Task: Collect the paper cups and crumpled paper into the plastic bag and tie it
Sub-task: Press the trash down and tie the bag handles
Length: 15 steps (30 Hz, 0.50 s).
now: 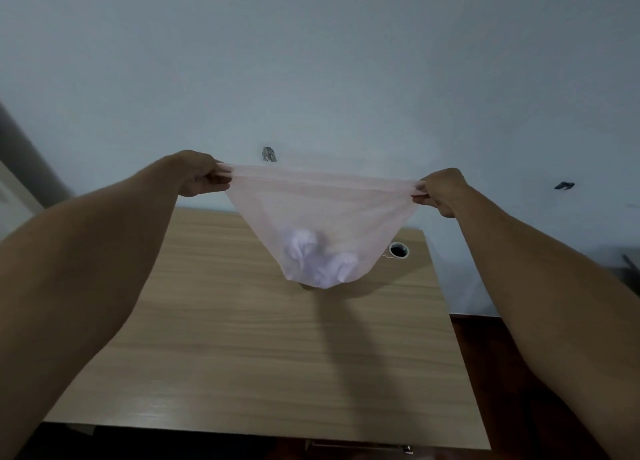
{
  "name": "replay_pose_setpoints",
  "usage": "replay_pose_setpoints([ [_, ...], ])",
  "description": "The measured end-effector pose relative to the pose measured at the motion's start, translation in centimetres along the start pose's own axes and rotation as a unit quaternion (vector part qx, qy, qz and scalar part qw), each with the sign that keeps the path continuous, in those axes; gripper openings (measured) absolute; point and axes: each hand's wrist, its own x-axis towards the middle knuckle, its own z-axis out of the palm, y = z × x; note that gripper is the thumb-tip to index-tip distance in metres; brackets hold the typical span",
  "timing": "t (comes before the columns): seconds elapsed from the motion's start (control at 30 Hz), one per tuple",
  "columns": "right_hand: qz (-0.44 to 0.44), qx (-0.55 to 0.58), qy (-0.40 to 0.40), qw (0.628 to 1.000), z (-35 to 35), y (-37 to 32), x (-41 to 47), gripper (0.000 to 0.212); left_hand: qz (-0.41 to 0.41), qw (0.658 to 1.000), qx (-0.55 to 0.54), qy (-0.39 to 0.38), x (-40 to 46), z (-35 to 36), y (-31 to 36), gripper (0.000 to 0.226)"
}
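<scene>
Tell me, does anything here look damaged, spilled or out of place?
Nothing has spilled: the thin pinkish plastic bag hangs intact between both hands, white crumpled contents inside. Only the pale wall looks damaged: two dark chipped patches, above the bag and far right.

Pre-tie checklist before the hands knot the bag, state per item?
1. Left hand grips a bag corner: ok.
2. Right hand grips the opposite corner: ok.
3. Plastic bag mouth stretched taut between the hands, not yet tied: ok.
4. White crumpled paper settled at the bag's bottom: ok.
5. Paper cups inside: cannot tell, shapes blur through the film.
6. Table shows no stray cups or paper; only a round cable hole: ok.
</scene>
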Motion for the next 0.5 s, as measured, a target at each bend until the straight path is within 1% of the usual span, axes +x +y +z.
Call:
replay_pose_setpoints([
  [0.03,-0.015,-0.015,0.007,1.0,-0.2,0.3,0.4,0.018,0.008,1.0,-0.02,0.005,0.2,-0.2,0.0,0.021],
  [0.1,-0.042,-0.051,0.007,0.998,-0.5,1.0,0.7,0.024,0.028,0.998,-0.06,-0.001,0.5,-0.2,-0.2,0.012],
  [0.13,-0.058,-0.066,-0.005,0.996,-0.7,1.3,0.3,0.025,0.038,0.996,-0.077,-0.008,0.7,-0.1,-0.4,0.007],
  [0.17,-0.079,-0.091,-0.023,0.992,-0.7,1.5,-0.2,0.031,0.049,0.995,-0.083,-0.019,0.9,0.0,-0.6,0.006],
  [0.23,-0.133,-0.17,-0.063,0.974,-0.7,2.1,-1.0,0.048,0.076,0.996,-0.04,-0.031,1.0,0.0,-1.1,0.015],
  [0.27,-0.153,-0.206,-0.076,0.964,-0.8,2.4,-1.1,0.054,0.093,0.995,-0.009,-0.035,0.9,0.1,-1.3,0.024],
  [0.3,-0.169,-0.232,-0.082,0.954,-0.8,2.8,-1.2,0.055,0.109,0.993,0.004,-0.038,0.9,0.2,-1.6,0.031],
  [0.33,-0.184,-0.252,-0.074,0.947,-0.8,3.3,-1.1,0.051,0.125,0.992,0.009,-0.031,0.9,0.4,-2.0,0.034],
  [0.37,-0.2,-0.261,-0.057,0.943,-0.9,3.6,-0.8,0.041,0.143,0.99,0.013,-0.011,0.9,0.5,-2.3,0.031],
  [0.43,-0.215,-0.249,-0.026,0.944,-1.0,4.1,-0.4,0.014,0.161,0.986,0.006,0.05,1.0,0.6,-2.7,0.012],
  [0.47,-0.21,-0.224,-0.024,0.951,-1.0,4.2,-0.3,0.008,0.159,0.985,-0.008,0.061,1.0,0.6,-2.7,0.006],
  [0.5,-0.192,-0.197,-0.028,0.961,-1.1,4.2,-0.2,0.013,0.149,0.987,-0.027,0.061,1.1,0.6,-2.7,0.008],
])
